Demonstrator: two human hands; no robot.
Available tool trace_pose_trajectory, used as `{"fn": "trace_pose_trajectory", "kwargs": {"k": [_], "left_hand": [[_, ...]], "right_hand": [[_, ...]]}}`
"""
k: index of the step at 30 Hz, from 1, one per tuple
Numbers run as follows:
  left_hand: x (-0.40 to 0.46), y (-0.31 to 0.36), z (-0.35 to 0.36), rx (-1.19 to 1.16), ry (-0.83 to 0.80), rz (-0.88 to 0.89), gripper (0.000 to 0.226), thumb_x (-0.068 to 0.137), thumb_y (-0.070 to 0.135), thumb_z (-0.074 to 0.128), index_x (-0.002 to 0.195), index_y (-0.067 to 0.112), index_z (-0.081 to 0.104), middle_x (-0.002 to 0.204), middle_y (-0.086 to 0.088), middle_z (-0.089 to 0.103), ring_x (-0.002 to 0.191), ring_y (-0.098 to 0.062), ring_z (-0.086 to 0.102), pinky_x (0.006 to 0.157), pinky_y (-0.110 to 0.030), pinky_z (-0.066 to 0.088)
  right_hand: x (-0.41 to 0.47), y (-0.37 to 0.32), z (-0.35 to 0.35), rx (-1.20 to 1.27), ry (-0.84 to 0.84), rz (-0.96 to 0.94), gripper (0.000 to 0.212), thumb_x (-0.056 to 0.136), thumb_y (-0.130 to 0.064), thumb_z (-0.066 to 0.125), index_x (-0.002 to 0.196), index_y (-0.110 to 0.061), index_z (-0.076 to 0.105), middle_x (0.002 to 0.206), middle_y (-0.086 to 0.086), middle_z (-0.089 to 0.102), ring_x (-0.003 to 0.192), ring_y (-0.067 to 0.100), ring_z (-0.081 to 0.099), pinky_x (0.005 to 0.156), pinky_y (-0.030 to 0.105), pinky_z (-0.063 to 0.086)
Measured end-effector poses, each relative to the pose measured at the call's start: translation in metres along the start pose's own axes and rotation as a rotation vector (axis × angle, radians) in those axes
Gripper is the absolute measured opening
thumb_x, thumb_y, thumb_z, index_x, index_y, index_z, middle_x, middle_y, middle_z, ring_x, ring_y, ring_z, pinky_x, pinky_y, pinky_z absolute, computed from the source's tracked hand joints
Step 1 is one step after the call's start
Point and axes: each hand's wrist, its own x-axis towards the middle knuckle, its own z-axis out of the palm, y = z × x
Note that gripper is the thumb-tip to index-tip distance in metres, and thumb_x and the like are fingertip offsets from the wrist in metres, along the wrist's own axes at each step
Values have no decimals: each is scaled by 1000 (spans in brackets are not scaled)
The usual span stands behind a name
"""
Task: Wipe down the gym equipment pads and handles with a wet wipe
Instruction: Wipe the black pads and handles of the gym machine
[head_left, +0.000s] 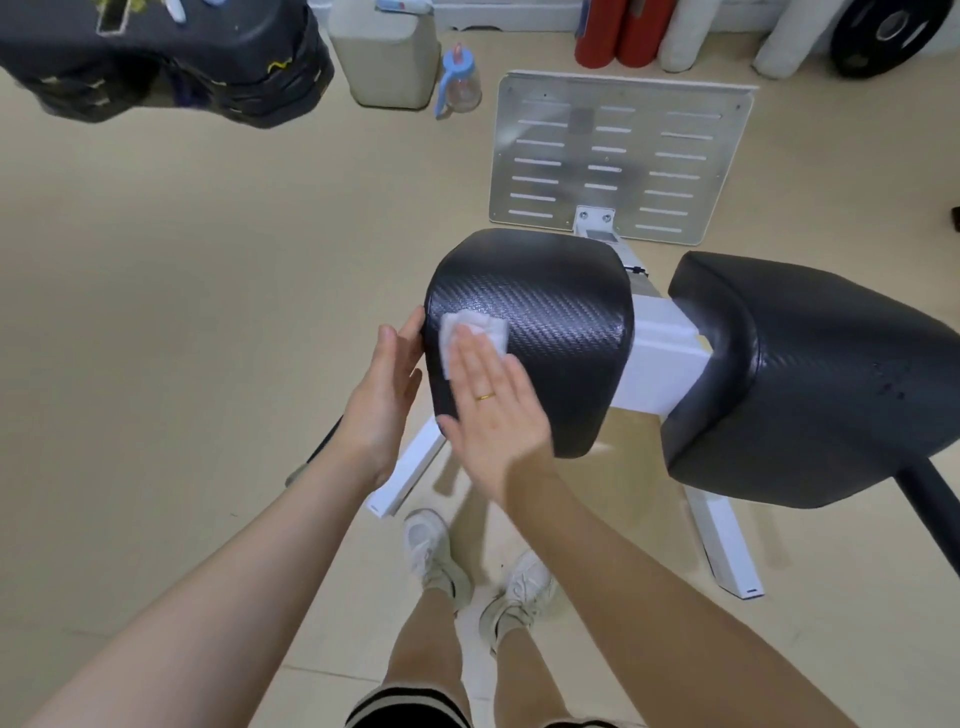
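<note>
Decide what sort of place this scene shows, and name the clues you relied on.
Probably a small gym or home workout room. A black padded bench pad sits on a white frame, a black weight plate leans at the far wall, and red and white foam rollers stand beside it.

Both bare forearms reach forward and down. The right hand (488, 400) lies flat, palm down, fingers straight and together, a gold ring on one finger. The left hand (384, 384) stands on edge beside it, fingers straight, palm facing right.
</note>
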Motion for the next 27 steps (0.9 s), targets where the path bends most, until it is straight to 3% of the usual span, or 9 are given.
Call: {"fn": "trace_pose_trajectory", "kwargs": {"k": [2,4,9,13,15,19,21,24,27], "left_hand": [[0,-2,2,12,-13,15,53,100,46,4,144,32,29,149,18,33,137,4,26,117,-28,15],[-1,-2,5,18,-40,33,53,100,44,2,145,33,28,148,20,33,136,6,26,117,-27,15],[-2,-1,1,21,-98,51,50,100,44,1,143,37,28,148,22,33,136,8,26,118,-27,13],[0,-3,-14,74,-185,43,44,98,49,2,131,52,31,148,23,31,138,5,23,116,-30,12],[1,-6,-23,82,-231,20,46,97,49,2,133,48,31,146,22,35,136,4,28,114,-25,18],[1,-20,-41,151,-310,-11,53,85,60,13,131,45,35,138,25,43,128,6,39,109,-22,28],[2,-28,-48,187,-326,-28,56,83,62,16,131,45,37,139,22,45,127,6,42,109,-25,30],[2,-35,-51,197,-363,-51,45,92,56,12,129,48,37,140,22,43,128,6,41,113,-27,27],[-4,-32,-46,212,-397,-25,36,95,50,9,119,56,36,125,36,44,113,20,43,96,-3,34]], "right_hand": [[-11,27,2,93,78,85,72,89,-44,36,146,-4,18,153,7,25,139,21,19,114,34,3],[-29,54,3,57,122,177,67,90,-41,43,142,-2,28,150,12,28,138,25,23,113,37,13],[-53,65,9,-5,180,303,69,96,-42,45,142,4,23,147,20,23,138,34,24,111,44,24],[-30,17,22,49,245,378,74,90,-45,48,141,2,25,147,18,25,137,31,24,115,41,17],[-15,-14,31,135,257,311,78,86,-46,49,142,2,22,150,17,26,138,30,20,116,37,10],[0,-70,54,109,227,222,69,98,-38,25,146,1,-5,152,12,12,142,27,3,119,37,-2],[2,-80,60,119,272,225,61,100,-32,27,146,2,6,153,12,18,142,28,13,119,36,4],[-5,-72,60,85,327,153,62,91,-30,49,141,-1,28,148,6,24,137,22,28,115,33,14],[-15,-47,54,-89,362,280,64,87,-42,54,138,-7,40,146,6,36,134,20,37,110,35,27]]}}
